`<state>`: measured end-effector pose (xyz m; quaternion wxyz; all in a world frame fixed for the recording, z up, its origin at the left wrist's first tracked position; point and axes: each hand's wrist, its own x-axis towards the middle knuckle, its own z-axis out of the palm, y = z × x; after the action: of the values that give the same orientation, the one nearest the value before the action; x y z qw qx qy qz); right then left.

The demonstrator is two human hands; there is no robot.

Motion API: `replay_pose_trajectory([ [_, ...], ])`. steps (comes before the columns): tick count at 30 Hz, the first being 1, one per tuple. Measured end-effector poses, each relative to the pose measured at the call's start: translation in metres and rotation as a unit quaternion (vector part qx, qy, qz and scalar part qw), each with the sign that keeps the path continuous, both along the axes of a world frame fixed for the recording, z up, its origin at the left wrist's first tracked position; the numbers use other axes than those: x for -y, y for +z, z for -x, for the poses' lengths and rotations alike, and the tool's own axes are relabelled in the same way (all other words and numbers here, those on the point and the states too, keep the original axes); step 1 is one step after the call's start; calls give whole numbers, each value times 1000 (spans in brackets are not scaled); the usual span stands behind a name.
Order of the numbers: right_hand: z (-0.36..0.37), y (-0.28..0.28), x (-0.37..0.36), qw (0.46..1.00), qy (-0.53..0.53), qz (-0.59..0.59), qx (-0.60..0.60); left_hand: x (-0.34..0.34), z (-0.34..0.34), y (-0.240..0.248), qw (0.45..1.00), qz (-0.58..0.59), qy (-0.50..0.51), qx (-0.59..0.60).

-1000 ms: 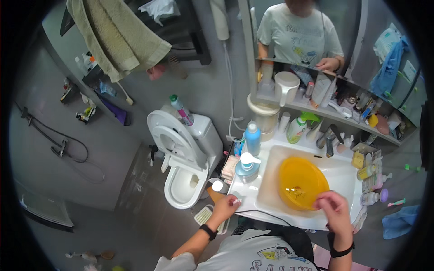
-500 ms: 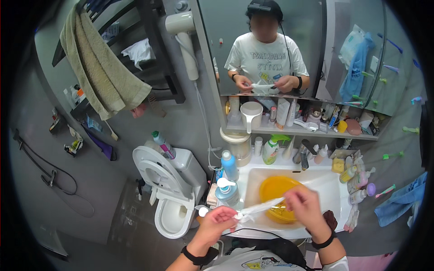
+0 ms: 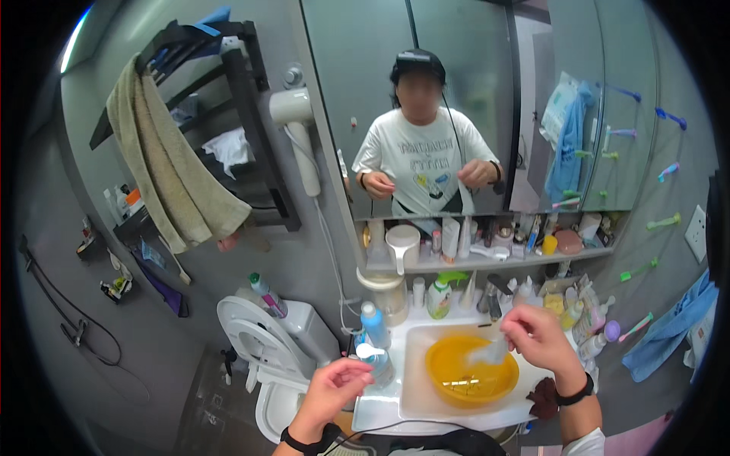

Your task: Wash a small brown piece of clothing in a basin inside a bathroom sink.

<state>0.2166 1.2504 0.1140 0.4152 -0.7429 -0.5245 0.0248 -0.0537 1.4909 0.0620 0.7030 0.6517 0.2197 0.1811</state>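
Note:
My right hand [image 3: 536,334] is closed in a pinch above the right side of a yellow basin [image 3: 441,372]. From its fingers hangs a thin white cloth [image 3: 488,353], blurred by motion, over the basin. The basin stands in the white sink [image 3: 411,389] and appears to hold liquid with light glinting in it. To the left, my left hand [image 3: 340,389] is raised with its fingers loosely bent and nothing in it. It is nearest to a blue pump bottle [image 3: 379,368] on the counter's left end.
A light blue bottle [image 3: 374,325] and a green spray bottle [image 3: 439,296] stand behind the sink. At the right are several small bottles and a dark brown cloth [image 3: 543,397]. The toilet [image 3: 277,414] is at left. A crowded shelf [image 3: 494,257] runs under the mirror [image 3: 464,99].
The white cloth was stretched between both hands; my left hand has let go, and it now hangs from my right hand. My hands have moved apart. The view has tilted up.

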Motion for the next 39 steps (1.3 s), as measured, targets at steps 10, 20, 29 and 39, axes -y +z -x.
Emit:
replay_pose_trajectory([
  [10,51,62,-36,938,175,-127,-272,44,-73,63,914,-315,-193,170],
  [20,65,46,-54,891,213,-119,-383,34,-59,75,951,-221,-199,83],
  [29,52,38,-57,887,153,-154,-408,23,-59,62,974,-33,-133,181],
  [39,63,-29,-51,821,201,-45,-533,33,-57,40,982,24,-126,138],
])
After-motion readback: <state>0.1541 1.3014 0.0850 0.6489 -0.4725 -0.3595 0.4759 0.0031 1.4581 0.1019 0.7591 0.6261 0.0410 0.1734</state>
